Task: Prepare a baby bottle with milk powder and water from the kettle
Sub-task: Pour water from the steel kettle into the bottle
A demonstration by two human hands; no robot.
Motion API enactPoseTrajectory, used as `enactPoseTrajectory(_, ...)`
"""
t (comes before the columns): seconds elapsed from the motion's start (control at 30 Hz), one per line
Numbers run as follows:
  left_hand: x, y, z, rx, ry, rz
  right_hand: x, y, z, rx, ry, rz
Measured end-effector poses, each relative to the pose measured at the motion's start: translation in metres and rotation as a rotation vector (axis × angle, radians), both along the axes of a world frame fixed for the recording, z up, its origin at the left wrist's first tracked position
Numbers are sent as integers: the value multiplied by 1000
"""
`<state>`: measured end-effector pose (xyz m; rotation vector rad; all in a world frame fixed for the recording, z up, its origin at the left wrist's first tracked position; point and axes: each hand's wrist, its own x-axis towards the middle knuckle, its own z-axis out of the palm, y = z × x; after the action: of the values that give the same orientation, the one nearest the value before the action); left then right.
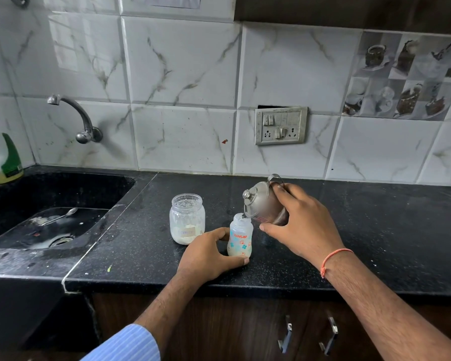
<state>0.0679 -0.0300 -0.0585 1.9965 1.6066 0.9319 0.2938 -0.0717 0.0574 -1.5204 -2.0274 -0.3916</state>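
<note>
A small clear baby bottle (240,238) with flower prints stands open on the black counter (375,243), whitish liquid in its lower part. My left hand (211,256) grips its base from the left. My right hand (301,222) holds a small steel kettle (261,201) tilted to the left, its spout over the bottle's mouth, and water runs in. A clear jar (187,217) of white milk powder stands open just left of the bottle.
A black sink (50,204) with a spoon (61,216) in it lies at the left, below a wall tap (74,115). A detergent bottle (0,152) stands at the far left. A switch panel (281,125) is on the tiled wall. Cabinet handles (307,334) sit below the counter edge.
</note>
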Motion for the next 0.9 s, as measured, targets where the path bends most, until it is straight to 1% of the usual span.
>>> enactPoseTrajectory(0.9, 0, -5, 4, -18, -17, -5, -2, -3, 3, -15, -17, -8)
